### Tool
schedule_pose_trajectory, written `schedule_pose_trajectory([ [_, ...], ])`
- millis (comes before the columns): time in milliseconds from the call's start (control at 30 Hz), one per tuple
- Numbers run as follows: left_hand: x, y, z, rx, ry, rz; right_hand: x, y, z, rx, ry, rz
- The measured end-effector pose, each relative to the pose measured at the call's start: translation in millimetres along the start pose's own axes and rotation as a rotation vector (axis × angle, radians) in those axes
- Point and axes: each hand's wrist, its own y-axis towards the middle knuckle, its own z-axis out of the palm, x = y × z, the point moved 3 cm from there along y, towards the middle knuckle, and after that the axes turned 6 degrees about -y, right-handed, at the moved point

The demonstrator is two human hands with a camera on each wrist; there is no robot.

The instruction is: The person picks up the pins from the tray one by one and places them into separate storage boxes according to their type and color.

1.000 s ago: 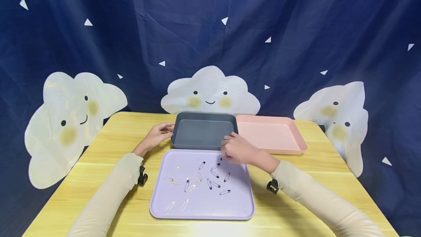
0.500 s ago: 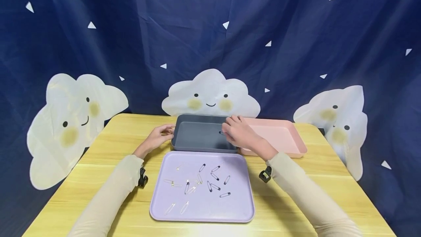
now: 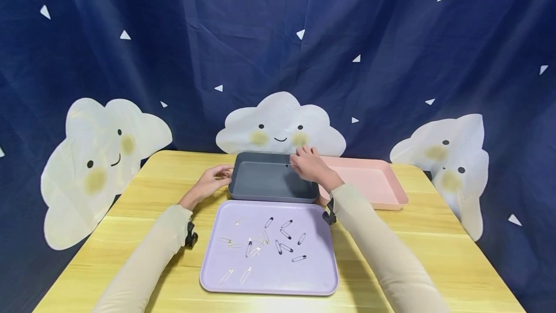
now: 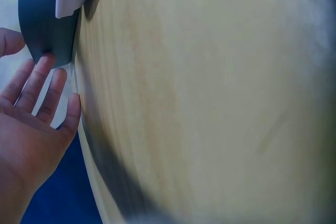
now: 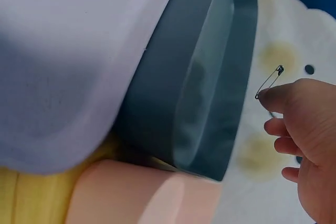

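Right wrist view: black safety pin (image 5: pixel 268 81) pinched in right hand (image 5: pixel 312 124) at thumb tip, capped end jutting beyond, above gray tray (image 3: pixel 271 177); left hand (image 4: pixel 31 129), fingers spread, at gray tray's left end

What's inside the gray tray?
Only bare floor shows in the gray tray; the right grip, holding a safety pin, hides its far right corner in the head view.

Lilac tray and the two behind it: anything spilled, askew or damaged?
Nothing stands out. The loose safety pins are scattered, some bunched, but all lie inside the lilac tray. The gray tray and pink tray sit upright behind it, no visible cracks. Pins are too small to check for damage.
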Motion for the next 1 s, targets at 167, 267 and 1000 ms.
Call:
schedule_pose_trajectory([
  [167, -2.7, 0.5, 2.1, 0.004, -0.004, 0.025, -7, 3.9, 14, 0.104, 0.021, 0.072],
  [267, -1.7, 0.5, 2.5, 0.004, -0.002, 0.033, -9, 4.5, 22, 0.131, 0.006, 0.09],
  [1000, -3.2, -1.2, 1.5, -0.011, 0.005, -0.033, -9, 4.0, 31, 0.222, 0.064, 0.159],
])
